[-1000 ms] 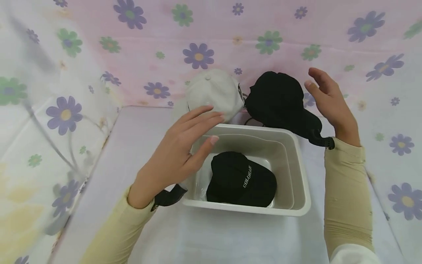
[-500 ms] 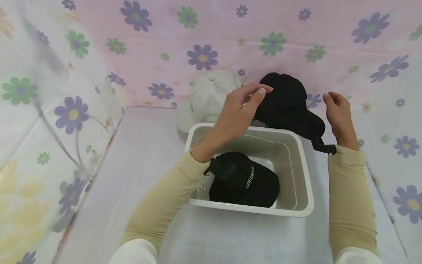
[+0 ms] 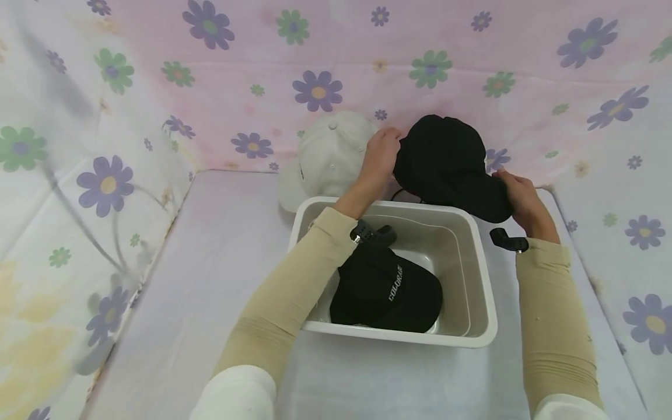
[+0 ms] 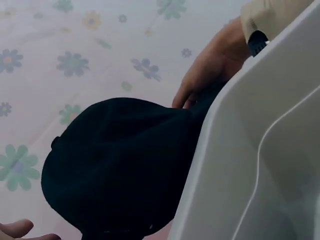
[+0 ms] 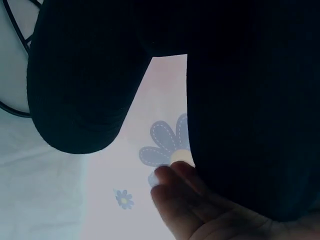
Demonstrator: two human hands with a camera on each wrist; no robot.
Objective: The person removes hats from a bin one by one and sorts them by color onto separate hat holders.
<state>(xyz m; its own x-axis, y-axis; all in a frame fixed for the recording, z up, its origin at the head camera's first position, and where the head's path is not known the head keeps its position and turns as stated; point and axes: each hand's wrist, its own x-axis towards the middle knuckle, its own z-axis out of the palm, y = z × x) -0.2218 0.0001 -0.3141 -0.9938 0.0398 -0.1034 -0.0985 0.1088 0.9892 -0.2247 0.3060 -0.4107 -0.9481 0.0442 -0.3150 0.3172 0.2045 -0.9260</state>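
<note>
On a stand behind the tub, a black cap point(image 3: 443, 154) has its brim pointing right. My right hand point(image 3: 524, 201) holds the brim's edge; in the right wrist view its fingers point(image 5: 180, 205) lie along the brim. At the cap's other side is my left hand point(image 3: 382, 154), fingertips right at the cap's edge. In the left wrist view, its thumb and a finger point(image 4: 17, 227) show parted beside the cap. A white cap point(image 3: 333, 154) sits left of the black one, partly behind my left hand. Another black cap point(image 3: 391, 291) with white lettering lies in the tub.
The pale grey tub point(image 3: 485, 291) stands on the table between my forearms, its far rim close in front of the capped stands. A black wire loop point(image 5: 17, 112) shows beneath the black cap. Flower-patterned cloth point(image 3: 236, 76) forms the back and sides.
My left hand has swung right and over the tub to the black cap's left side. My right hand has come down onto the cap's brim. The caps have stayed in place.
</note>
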